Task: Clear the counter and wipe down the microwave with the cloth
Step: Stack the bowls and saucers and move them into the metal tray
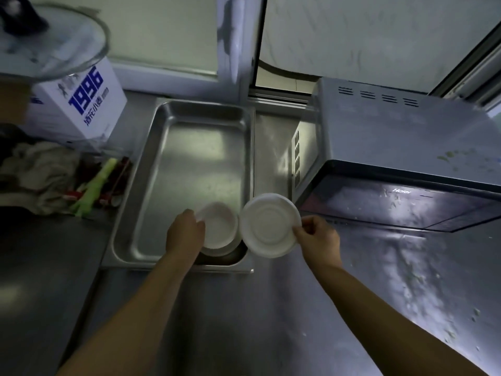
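My left hand [185, 232] gripped the rim of a white bowl [220, 226] low in the steel tray [141, 191]; my right hand [318, 237] pinched the edge of a white lid [268, 225] held over the tray's right rim. Best, I judged, to nest both flat in the near corner. The cloth [38, 169], probably that crumpled heap at left, lay untouched; the spattered microwave [406, 137] waited.

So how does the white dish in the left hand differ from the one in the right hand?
The left dish shows its hollow inside and sits over the steel tray; the right dish shows a ringed flat face and is held tilted beside the tray, near the microwave. Both are white, round, gripped at the rim.
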